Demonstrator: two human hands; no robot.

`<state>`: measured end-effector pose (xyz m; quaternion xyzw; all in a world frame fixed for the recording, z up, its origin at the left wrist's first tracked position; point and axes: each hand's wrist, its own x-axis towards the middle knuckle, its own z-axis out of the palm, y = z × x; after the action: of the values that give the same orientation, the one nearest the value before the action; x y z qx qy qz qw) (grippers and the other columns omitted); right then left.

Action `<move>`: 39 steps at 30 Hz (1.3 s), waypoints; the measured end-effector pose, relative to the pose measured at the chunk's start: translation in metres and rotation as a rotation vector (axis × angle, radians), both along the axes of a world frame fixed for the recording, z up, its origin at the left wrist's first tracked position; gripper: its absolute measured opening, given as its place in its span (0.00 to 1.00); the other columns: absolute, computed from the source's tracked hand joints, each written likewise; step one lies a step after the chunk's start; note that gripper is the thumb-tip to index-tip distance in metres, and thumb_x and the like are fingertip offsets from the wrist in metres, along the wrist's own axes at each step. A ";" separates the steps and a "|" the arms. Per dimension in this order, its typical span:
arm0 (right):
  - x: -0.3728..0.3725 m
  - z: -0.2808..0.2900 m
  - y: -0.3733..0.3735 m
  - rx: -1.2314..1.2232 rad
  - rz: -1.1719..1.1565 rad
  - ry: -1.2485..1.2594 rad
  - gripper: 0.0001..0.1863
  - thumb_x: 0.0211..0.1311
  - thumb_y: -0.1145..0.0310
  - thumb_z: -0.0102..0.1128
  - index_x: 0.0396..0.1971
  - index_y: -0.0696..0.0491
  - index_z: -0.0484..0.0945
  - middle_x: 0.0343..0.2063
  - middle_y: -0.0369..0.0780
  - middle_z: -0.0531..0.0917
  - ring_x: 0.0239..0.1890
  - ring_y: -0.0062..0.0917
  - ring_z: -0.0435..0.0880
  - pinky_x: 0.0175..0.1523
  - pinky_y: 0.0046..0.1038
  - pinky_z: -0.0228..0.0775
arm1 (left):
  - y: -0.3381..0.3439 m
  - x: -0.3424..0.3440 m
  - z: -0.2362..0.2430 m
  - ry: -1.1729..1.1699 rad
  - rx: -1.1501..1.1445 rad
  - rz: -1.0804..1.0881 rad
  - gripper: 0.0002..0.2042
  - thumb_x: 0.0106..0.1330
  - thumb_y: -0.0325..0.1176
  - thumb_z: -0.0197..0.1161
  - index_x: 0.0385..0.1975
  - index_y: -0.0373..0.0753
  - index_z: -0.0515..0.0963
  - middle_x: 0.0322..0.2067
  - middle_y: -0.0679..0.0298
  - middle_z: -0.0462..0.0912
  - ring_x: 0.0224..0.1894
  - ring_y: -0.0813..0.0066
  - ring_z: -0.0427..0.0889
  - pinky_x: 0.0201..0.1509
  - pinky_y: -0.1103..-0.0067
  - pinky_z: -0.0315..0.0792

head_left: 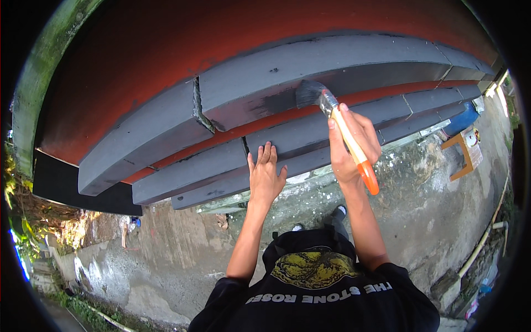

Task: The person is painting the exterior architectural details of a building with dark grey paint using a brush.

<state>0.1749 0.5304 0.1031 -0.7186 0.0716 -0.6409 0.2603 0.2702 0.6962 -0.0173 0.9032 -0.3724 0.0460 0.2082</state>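
Observation:
In my right hand [354,145] is a paintbrush [349,138] with a pale wooden handle, an orange end and dark, paint-loaded bristles. Its bristle tip rests against the underside face of the upper grey ledge [265,74], beside a patch of darker, wet-looking paint [276,102]. My left hand [266,174] lies flat with fingers spread on the grey ledge below [298,133], near a dark joint gap [245,146]. A wider crack [200,105] splits the upper ledge to the left of the brush.
Red wall surface [155,61] shows above and between the ledges. A wooden stool or stand [462,157] and a blue drum [462,120] stand at the right. My feet are on stained concrete ground [177,260]. A long pipe [487,238] runs along the right side.

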 end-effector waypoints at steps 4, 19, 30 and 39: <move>-0.016 0.005 -0.013 0.042 -0.173 0.017 0.16 0.57 0.82 0.67 0.47 0.65 0.83 0.37 0.49 0.86 0.39 0.34 0.86 0.45 0.30 0.79 | 0.000 0.006 0.000 0.002 0.012 -0.010 0.30 0.62 0.36 0.66 0.63 0.27 0.70 0.68 0.46 0.68 0.71 0.48 0.66 0.76 0.50 0.48; 0.036 -0.023 0.096 0.052 0.227 -0.130 0.17 0.48 0.85 0.71 0.42 0.63 0.86 0.34 0.47 0.87 0.33 0.30 0.87 0.36 0.25 0.81 | 0.005 0.019 -0.032 0.640 -0.510 -0.150 0.29 0.66 0.42 0.59 0.62 0.26 0.69 0.64 0.46 0.72 0.69 0.46 0.68 0.75 0.47 0.49; -0.002 -0.029 0.002 0.136 -0.143 -0.045 0.16 0.57 0.80 0.69 0.46 0.66 0.83 0.37 0.48 0.86 0.37 0.31 0.85 0.42 0.30 0.78 | -0.001 0.004 0.002 0.009 0.114 -0.022 0.34 0.63 0.42 0.66 0.65 0.26 0.68 0.69 0.46 0.66 0.72 0.49 0.65 0.76 0.49 0.48; -0.015 -0.030 -0.008 0.206 -0.339 -0.067 0.16 0.61 0.79 0.69 0.48 0.65 0.83 0.41 0.48 0.86 0.41 0.32 0.86 0.48 0.31 0.77 | -0.004 0.005 0.001 0.006 0.156 -0.009 0.34 0.62 0.42 0.66 0.65 0.26 0.68 0.69 0.47 0.66 0.72 0.50 0.63 0.77 0.50 0.48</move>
<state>0.1601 0.5221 0.0732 -0.6440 0.2480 -0.6885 0.2230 0.2751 0.6921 -0.0159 0.9151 -0.3784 0.0133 0.1386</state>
